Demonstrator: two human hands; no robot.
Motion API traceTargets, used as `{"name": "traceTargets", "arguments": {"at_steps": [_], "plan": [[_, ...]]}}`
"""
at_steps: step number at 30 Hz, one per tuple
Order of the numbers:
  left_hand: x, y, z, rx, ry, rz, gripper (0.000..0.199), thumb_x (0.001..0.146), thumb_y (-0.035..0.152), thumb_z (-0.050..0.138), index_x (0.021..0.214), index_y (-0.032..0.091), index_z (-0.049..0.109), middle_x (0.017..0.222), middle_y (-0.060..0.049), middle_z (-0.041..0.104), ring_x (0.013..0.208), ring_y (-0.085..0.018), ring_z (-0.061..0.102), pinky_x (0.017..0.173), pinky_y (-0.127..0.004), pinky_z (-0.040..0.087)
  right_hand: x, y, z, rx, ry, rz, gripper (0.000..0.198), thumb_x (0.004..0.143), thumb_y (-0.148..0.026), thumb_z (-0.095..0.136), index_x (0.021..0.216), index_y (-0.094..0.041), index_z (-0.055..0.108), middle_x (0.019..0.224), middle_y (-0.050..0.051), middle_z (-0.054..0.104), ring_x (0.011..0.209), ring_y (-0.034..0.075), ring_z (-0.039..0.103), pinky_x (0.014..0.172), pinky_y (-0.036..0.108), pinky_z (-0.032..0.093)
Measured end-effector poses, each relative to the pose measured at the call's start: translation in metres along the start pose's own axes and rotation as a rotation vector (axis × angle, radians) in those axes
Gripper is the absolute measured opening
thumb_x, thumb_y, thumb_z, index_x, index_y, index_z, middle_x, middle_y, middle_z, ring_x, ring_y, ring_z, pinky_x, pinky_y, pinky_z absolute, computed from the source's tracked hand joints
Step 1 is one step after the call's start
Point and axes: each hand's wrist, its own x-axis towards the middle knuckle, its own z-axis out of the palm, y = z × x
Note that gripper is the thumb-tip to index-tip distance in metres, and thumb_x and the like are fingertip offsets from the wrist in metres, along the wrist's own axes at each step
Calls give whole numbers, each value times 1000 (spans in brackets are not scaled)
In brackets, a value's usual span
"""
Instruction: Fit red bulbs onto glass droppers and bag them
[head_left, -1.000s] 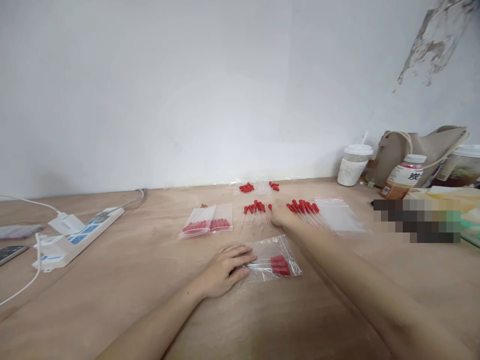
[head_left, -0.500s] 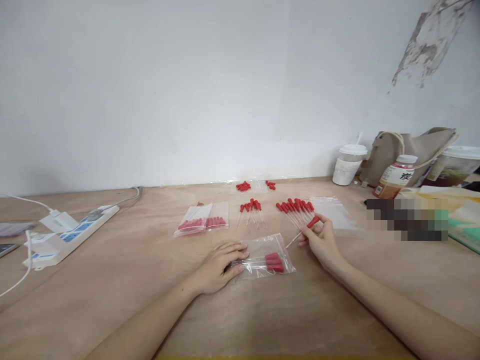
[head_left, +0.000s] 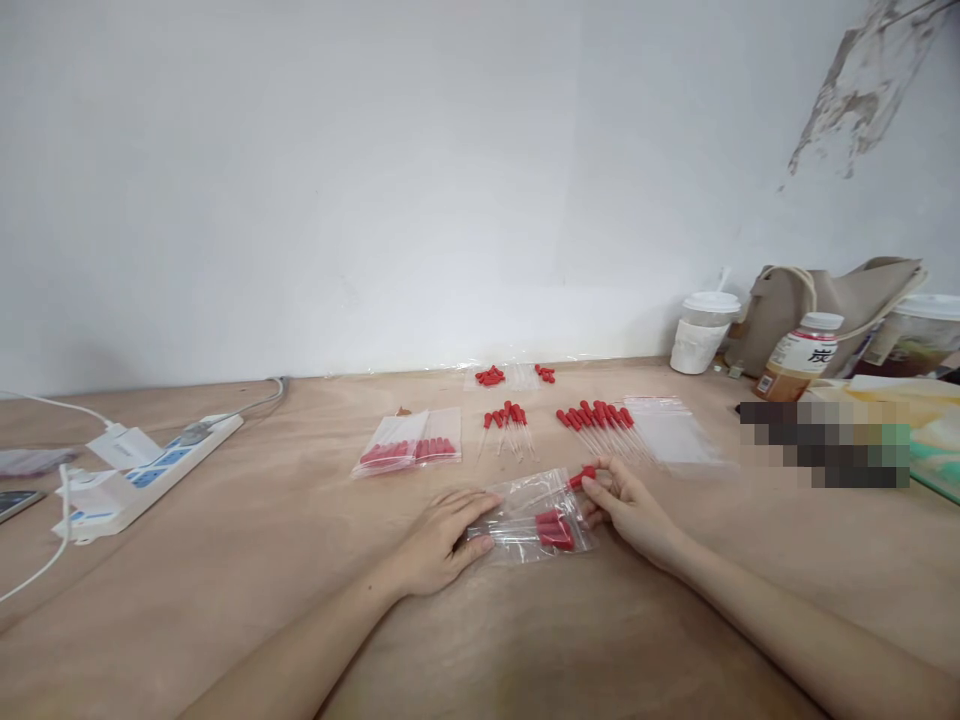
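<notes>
A clear zip bag (head_left: 517,550) lies flat on the table with several red-bulbed glass droppers (head_left: 553,530) inside. My left hand (head_left: 442,540) rests on the bag's left end, thumb and fingers spread flat on the plastic. Between thumb and fingers, my right hand (head_left: 626,510) pinches another dropper (head_left: 579,478) by its red bulb. That dropper's glass tube points left into the bag's mouth; the bulb is at the opening. Behind lie a larger fan of loose droppers (head_left: 596,420) and a smaller group of droppers (head_left: 508,420).
Filled bags (head_left: 409,452) lie left of the loose droppers, flat plastic bags (head_left: 675,430) right. Red bulbs (head_left: 491,376) sit by the wall. A power strip (head_left: 150,475) stands left; a paper-sleeved cup (head_left: 701,335), a bottle (head_left: 799,360) and a handbag (head_left: 847,290) stand right.
My right hand has moved left and toward me, bringing the dropper from beside the fan to the bag, its tube now inside. My left hand stays on the bag.
</notes>
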Motion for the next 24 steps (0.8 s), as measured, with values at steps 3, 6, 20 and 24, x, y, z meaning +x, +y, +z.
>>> {"name": "traceTargets", "arguments": {"at_steps": [3, 6, 20, 24], "plan": [[0, 0, 0, -1, 6, 5, 40, 86, 34, 42, 126, 25, 38, 125, -3, 47, 114, -20, 40, 97, -38, 30, -2, -1, 2, -123, -67, 19, 37, 62, -40, 65, 85, -19, 44, 62, -5, 55, 42, 7, 50, 42, 21, 42], [0, 0, 1, -7, 15, 11, 40, 87, 34, 42, 126, 25, 38, 125, -4, 47, 114, -20, 40, 97, -38, 30, -1, 0, 7, -220, -50, 40, 36, 61, -40, 65, 84, -16, 52, 56, -3, 56, 40, 8, 48, 40, 21, 40], [1, -4, 2, 54, -30, 27, 34, 89, 33, 39, 122, 31, 43, 129, -1, 42, 118, -19, 37, 99, -38, 27, 30, -13, -9, -451, 107, 73, 21, 67, -31, 56, 79, -15, 54, 43, -7, 46, 35, 6, 40, 36, 17, 32], [1, -4, 1, 50, -32, 25, 34, 88, 32, 39, 122, 30, 43, 130, -1, 42, 118, -20, 37, 98, -39, 28, 71, -17, 3, -868, 248, -57, 14, 66, -28, 55, 75, -16, 53, 58, -1, 57, 45, 9, 52, 45, 20, 39]]}}
